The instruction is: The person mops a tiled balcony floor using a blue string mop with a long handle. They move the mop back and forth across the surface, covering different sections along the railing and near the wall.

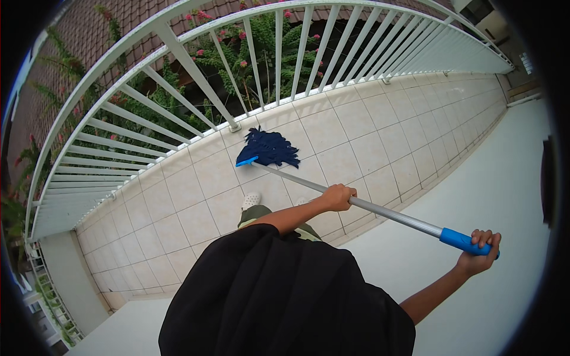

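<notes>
A mop with a ribbed metal pole [396, 215] slants from the lower right towards the floor ahead of my feet. My left hand [339, 197] is closed around the middle of the pole. Near its top end, my right hand [481, 252] grips the blue plastic handle sleeve [456, 240]. The dark blue mop head [270, 147], made of fabric strands, lies spread on the tiled floor [191, 221] beside the railing's foot. A bright blue clamp [246, 161] joins it to the pole.
A white metal railing [278, 58] curves along the far side, with flowering shrubs [267, 44] and a tiled roof [89, 22] beyond it. A pale wall [467, 178] borders the floor at the right. My white perforated clogs [252, 200] stand on the tiles behind the mop head.
</notes>
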